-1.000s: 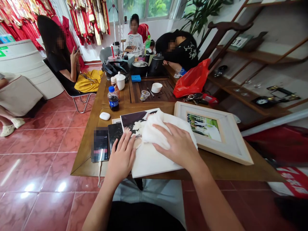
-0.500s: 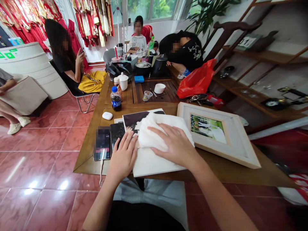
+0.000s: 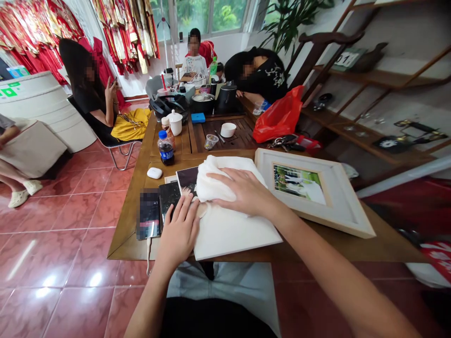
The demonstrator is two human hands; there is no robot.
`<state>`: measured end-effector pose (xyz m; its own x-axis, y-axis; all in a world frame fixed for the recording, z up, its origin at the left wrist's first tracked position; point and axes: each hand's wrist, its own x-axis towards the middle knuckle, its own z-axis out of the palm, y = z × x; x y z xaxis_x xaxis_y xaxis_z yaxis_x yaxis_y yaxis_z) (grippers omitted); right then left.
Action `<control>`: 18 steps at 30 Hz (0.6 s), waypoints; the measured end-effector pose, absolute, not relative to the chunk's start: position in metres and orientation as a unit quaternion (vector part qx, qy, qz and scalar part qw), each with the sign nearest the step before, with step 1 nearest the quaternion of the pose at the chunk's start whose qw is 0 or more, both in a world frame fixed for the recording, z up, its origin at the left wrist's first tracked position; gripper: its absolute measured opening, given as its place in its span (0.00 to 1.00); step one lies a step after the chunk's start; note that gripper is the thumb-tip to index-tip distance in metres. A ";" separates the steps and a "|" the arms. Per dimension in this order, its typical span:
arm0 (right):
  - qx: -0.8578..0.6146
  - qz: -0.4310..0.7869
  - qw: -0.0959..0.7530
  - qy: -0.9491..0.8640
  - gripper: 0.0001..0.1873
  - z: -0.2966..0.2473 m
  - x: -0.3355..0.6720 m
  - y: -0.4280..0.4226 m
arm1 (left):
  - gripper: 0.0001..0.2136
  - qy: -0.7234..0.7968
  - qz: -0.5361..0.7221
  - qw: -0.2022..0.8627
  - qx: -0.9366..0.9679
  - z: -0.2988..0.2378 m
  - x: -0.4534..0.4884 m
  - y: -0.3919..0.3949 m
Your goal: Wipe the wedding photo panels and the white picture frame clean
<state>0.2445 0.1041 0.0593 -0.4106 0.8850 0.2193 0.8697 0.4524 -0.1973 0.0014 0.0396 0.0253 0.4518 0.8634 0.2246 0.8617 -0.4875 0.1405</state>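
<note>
My right hand (image 3: 243, 190) presses down on a folded white cloth (image 3: 216, 164), thumb and fingers curved over it. Under the cloth lies a photo panel (image 3: 232, 234), pale in its near part and dark at the far left corner; the cloth hides much of its print. My left hand (image 3: 180, 227) rests flat on the panel's left edge with fingers stretched out. A second dark picture (image 3: 168, 196) sticks out from beneath, left of the panel. To the right lies a pale wooden frame (image 3: 338, 213) around a small outdoor photo (image 3: 299, 183).
Left of the panel lie a phone (image 3: 148, 213) with a cable and a white earbud case (image 3: 154, 173). Farther back stand a cola bottle (image 3: 166, 149), a lidded white cup (image 3: 175, 124), a small bowl (image 3: 228, 130) and a red plastic bag (image 3: 280, 117). Several people sit around.
My right hand and the white cloth have moved away from me, towards the panel's far edge, baring more of its near part. My left hand stays in place.
</note>
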 end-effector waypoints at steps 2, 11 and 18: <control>-0.539 0.033 0.151 -0.828 0.37 0.061 0.252 0.113 | 0.24 0.507 0.128 0.006 0.852 0.026 0.002 0.040; -0.521 0.038 0.164 -0.837 0.38 0.064 0.229 0.142 | 0.24 0.506 0.134 0.004 0.852 0.024 0.001 0.040; -0.461 0.069 0.151 -0.872 0.39 0.069 0.198 0.147 | 0.25 0.502 0.127 -0.002 0.856 0.027 0.000 0.040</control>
